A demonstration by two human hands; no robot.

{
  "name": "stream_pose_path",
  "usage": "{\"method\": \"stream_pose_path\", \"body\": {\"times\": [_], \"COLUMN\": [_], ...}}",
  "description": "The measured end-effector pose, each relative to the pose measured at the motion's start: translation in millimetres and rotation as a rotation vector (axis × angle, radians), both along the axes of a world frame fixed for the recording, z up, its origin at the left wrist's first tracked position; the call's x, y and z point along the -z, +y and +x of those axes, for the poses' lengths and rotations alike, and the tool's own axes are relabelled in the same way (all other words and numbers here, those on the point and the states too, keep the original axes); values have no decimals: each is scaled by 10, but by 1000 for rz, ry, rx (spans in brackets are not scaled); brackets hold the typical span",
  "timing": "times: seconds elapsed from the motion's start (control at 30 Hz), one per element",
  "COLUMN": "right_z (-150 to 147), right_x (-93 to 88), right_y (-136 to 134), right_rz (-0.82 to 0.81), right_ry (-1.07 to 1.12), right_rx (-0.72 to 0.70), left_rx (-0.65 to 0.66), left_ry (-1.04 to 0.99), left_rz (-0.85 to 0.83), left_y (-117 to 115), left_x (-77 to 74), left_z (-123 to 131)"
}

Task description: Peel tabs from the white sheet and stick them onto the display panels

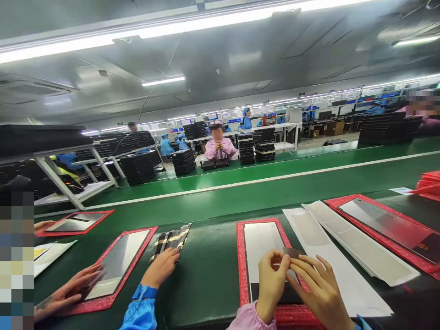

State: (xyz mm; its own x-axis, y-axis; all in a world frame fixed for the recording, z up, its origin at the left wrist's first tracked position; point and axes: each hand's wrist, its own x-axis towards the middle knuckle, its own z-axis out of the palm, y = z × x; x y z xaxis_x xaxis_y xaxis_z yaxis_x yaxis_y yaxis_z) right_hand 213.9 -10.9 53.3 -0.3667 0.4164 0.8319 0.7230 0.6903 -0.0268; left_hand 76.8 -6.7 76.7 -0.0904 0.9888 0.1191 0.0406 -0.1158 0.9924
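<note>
My left hand (273,279), in a pink sleeve, pinches a small dark strip (293,252) between thumb and forefinger. My right hand (318,284) meets it there, its fingertips closed on the strip and the other fingers loosely bent. Much of the strip is hidden by the fingers. Both hands are above the lower part of a flat panel (263,236), light grey with a dark lower band. The panel lies on a red bubble-wrap sheet (242,270). Just right of my hands is a white backing sheet (354,279).
At left, a co-worker's blue-sleeved hand (165,263) rests on striped dark strips (172,239); another hand (79,286) touches a panel (120,259) on red wrap. Another pale sheet (360,243) and panel (385,222) lie right. Beyond runs a green conveyor (206,201) with black stacks (264,144).
</note>
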Motion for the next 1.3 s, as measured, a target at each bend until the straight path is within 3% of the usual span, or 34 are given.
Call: {"method": "stream_pose_path", "body": {"times": [0.13, 0.23, 0.33, 0.4, 0.6, 0.9, 1.07, 1.3], "right_z": [-37, -32, 12, 45, 69, 94, 145, 170], "right_x": [78, 145, 171, 156, 89, 108, 101, 246], "right_y": [44, 94, 120, 112, 19, -69, -93, -94], "right_rz": [-169, -446, -737, -821, -876, -955, -1072, -1138], "right_ry": [243, 503, 606, 647, 714, 721, 603, 558], "right_rx": [65, 160, 86, -2, -188, 44, -48, -127], "left_rx": [9, 30, 38, 33, -33, 22, 74, 32], "left_ry": [51, 91, 127, 166, 307, 403, 487, 587], "left_rz": [17, 60, 80, 79, 93, 60, 5, 63], "left_y": [-65, -91, -85, -74, -62, -91, -134, -198], "left_x": [-92, -87, -23, 24, 122, 237, 374, 482], "left_z": [-138, -216, -271, -309, -442, -574, -620, -631]}}
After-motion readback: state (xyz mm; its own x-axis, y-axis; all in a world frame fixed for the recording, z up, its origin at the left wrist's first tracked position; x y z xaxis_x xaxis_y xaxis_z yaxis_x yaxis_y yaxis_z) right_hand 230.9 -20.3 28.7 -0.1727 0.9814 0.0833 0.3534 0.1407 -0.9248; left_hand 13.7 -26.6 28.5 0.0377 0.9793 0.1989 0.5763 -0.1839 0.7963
